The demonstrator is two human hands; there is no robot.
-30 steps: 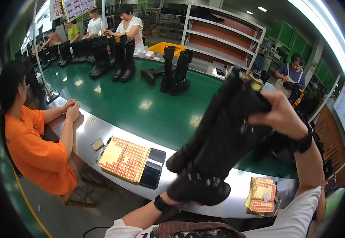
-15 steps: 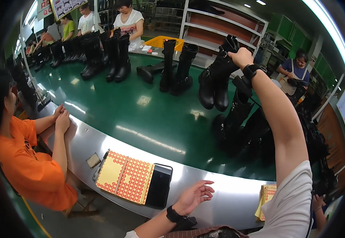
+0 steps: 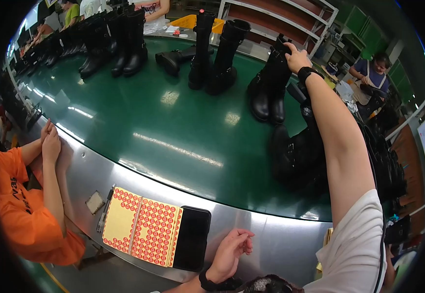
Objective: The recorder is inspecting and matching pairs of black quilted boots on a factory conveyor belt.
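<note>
A pair of black boots (image 3: 268, 90) stands upright on the green tabletop (image 3: 173, 132), right of the middle. My right hand (image 3: 298, 59) reaches out to them, its thumb and fingers at the top of the shafts. Close to me, above the metal edge, my left hand (image 3: 229, 251) is closed, the fingertips drawn together. Whatever they may hold is too small to make out. Left of that hand lie a black phone (image 3: 193, 239) and a yellow sheet of round red stickers (image 3: 144, 227), which partly overlaps the phone.
More black boots (image 3: 222, 58) stand across the table, with one boot (image 3: 173, 58) lying down. Dark boots (image 3: 293, 151) crowd beneath my right forearm. A person in an orange shirt (image 3: 20, 195) sits at left by the metal edge (image 3: 90, 166). A yellow crate (image 3: 188, 22) is behind.
The view has tipped downward. The boots at my right hand have come nearer and to the right against the other boots. My left fingers, spread before, have closed together.
</note>
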